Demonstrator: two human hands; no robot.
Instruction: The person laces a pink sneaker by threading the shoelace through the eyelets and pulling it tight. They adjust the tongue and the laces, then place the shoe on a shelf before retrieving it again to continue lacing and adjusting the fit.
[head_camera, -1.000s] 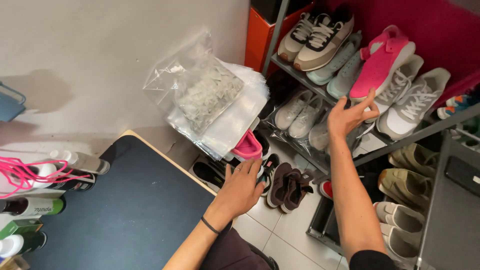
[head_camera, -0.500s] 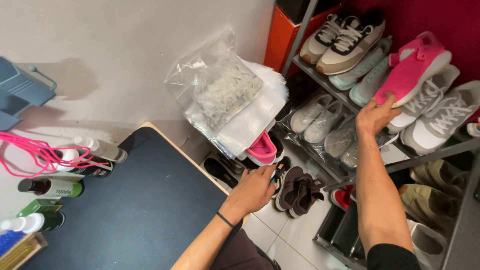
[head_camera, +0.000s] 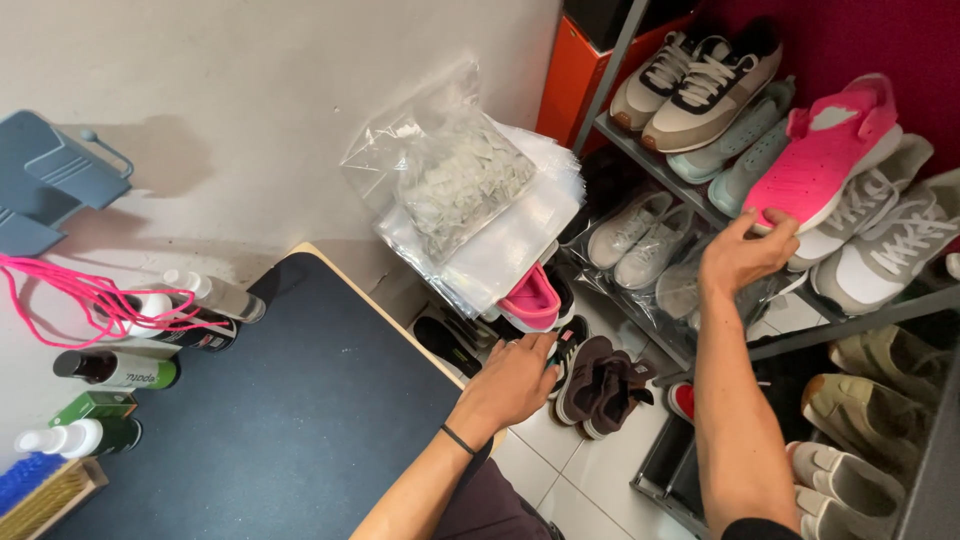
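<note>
- Two hands at work, each at a pink shoe.
- Right hand (head_camera: 745, 255) is raised to the rack (head_camera: 640, 150); its fingers (head_camera: 775, 228) are clamped on the sole edge of the pink sneaker (head_camera: 825, 150) on the upper shelf.
- Sneaker's long axis runs from lower left, at the fingers, to upper right, heel toward the back wall; it tilts up across the grey sneakers (head_camera: 880, 225) beside it.
- Left hand (head_camera: 515, 380) reaches low toward the floor, fingers slightly apart, holding nothing; fingertips lie just below the second pink shoe (head_camera: 530, 300).
- That shoe sits under the plastic bags (head_camera: 470, 190), beside the brown shoes (head_camera: 600, 385), just past the edge of the dark surface (head_camera: 270, 420).
- Left hand is nearer the low shoe, right the high one.
</note>
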